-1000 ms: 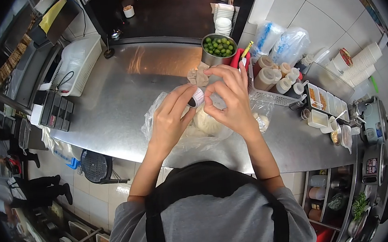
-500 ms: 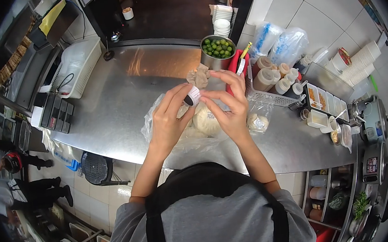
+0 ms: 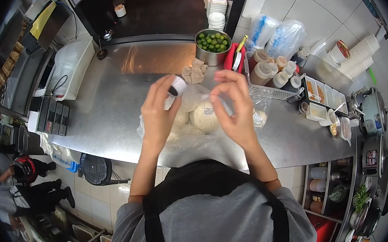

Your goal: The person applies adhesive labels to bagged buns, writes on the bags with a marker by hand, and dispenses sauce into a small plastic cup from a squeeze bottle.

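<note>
On the steel table (image 3: 104, 106), your left hand (image 3: 157, 108) pinches a small label roll (image 3: 178, 86), seemingly light; grip its rim. Your right hand (image 3: 233, 105) curls loosely, its fingertips hard to read.

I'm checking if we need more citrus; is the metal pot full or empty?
Full or nearly so: green citrus fruits reach close to the rim of the metal pot, hiding its bottom.

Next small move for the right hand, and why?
Probably bring the right hand to the label roll and pinch its edge. The left hand holds the roll, the right thumb and forefinger are parted with no label visible on them, and in the plastic bag only one pale ball visibly bears a printed label.
</note>
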A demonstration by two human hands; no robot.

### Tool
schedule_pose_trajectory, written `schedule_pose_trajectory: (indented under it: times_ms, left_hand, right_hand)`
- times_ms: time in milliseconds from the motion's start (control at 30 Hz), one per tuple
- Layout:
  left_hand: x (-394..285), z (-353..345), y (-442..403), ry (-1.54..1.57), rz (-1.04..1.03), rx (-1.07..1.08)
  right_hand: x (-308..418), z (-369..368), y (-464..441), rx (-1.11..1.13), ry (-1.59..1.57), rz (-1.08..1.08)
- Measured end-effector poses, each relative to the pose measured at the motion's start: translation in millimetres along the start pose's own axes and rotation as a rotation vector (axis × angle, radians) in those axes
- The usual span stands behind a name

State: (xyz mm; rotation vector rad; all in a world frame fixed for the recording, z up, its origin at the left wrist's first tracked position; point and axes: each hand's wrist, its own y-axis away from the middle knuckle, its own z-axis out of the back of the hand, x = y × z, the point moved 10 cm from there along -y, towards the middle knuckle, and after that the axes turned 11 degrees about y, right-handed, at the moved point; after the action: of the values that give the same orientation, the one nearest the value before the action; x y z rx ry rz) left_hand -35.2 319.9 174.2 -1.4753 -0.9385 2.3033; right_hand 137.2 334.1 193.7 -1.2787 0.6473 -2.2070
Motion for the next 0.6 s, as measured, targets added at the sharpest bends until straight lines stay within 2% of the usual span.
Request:
schedule_pose_trajectory:
  times_ms: [33, 67, 100, 133, 167, 200, 233, 267, 367, 467, 600]
  left_hand:
    - [9.4, 3.7, -1.1, 0.076, 0.073, -0.01]
    - [29.7, -2.3, 2.0, 0.347, 0.257, 0.049]
    - [47.6, -12.2, 10.2, 0.619, 0.44, 0.108]
    - [62.3, -25.4, 21.5, 0.891, 0.625, 0.165]
    - [82.8, -40.8, 32.3, 1.013, 0.727, 0.246]
    - [99.1, -51.8, 34.8, 1.072, 0.76, 0.22]
    - [113.2, -65.1, 35.6, 1.131, 0.794, 0.194]
    - [124.5, -77.6, 33.1, 1.19, 0.825, 0.166]
    - [136.9, -89.0, 5.7, 1.17, 0.726, 0.051]
    - [135.9, -92.3, -14.7, 1.127, 0.608, -0.004]
    - [128.8, -98.8, -25.7, 1.11, 0.564, 0.002]
  right_hand:
    - [-7.9, 6.2, -0.1, 0.019, -0.005, -0.026]
    - [-15.9, 12.9, -0.7, 0.037, -0.011, -0.051]
    - [-30.8, 5.7, 2.5, 0.163, -0.078, -0.08]
    - [-53.7, -20.1, 14.0, 0.38, -0.174, -0.184]
    - [-78.6, -48.5, 33.5, 0.596, -0.271, -0.29]
    - [-100.9, -76.0, 58.9, 0.813, -0.369, -0.397]
    - [-118.8, -94.3, 68.0, 0.817, -0.247, -0.32]
    - [-134.3, -113.4, 74.3, 0.818, -0.125, -0.239]
    - [-190.2, -129.7, 66.8, 0.686, 0.126, -0.275]
    - [-207.6, -119.2, 42.5, 0.66, 0.358, -0.358]
    - [-227.5, -140.7, 37.4, 0.787, 0.43, -0.237]
